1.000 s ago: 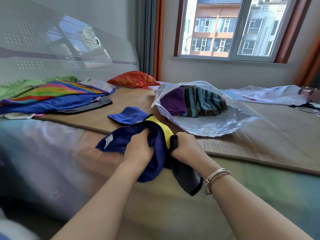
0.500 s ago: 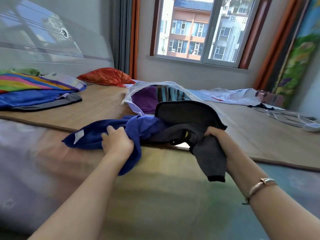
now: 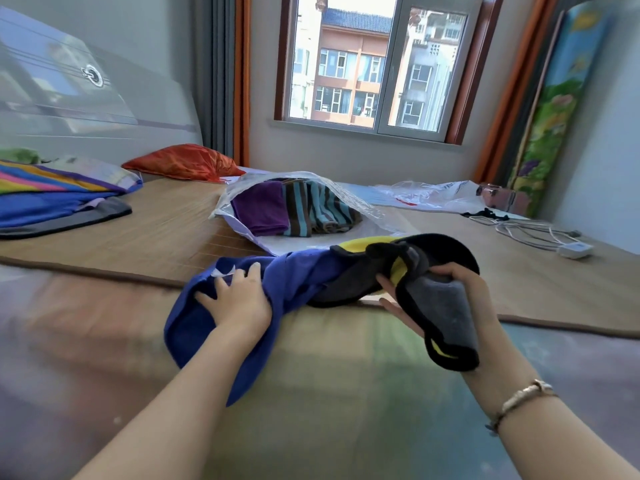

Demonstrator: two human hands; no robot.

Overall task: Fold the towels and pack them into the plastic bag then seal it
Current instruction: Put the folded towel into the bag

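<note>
A blue towel [image 3: 301,282] lies crumpled at the near edge of the bamboo mat, a white label at its left corner. My left hand [image 3: 239,299] rests on it with fingers spread. My right hand [image 3: 453,299] grips a grey towel [image 3: 440,310] with black trim and a yellow underside; one end hangs over my palm, the rest drapes over the blue towel. Behind them a clear plastic bag [image 3: 374,216] lies open toward me, holding a folded purple towel [image 3: 261,209] and a striped brown and teal towel [image 3: 318,209].
A stack of colourful folded cloths [image 3: 59,199] sits at the left by the headboard, an orange pillow [image 3: 183,162] behind it. Another plastic bag [image 3: 426,197] lies at the back right. White cables and a power adapter [image 3: 573,250] lie at the right on the mat [image 3: 156,237].
My hands have moved apart, pulling the grey towel to the right off the blue one. My left hand has gone from gripping the blue towel to lying flat on it.
</note>
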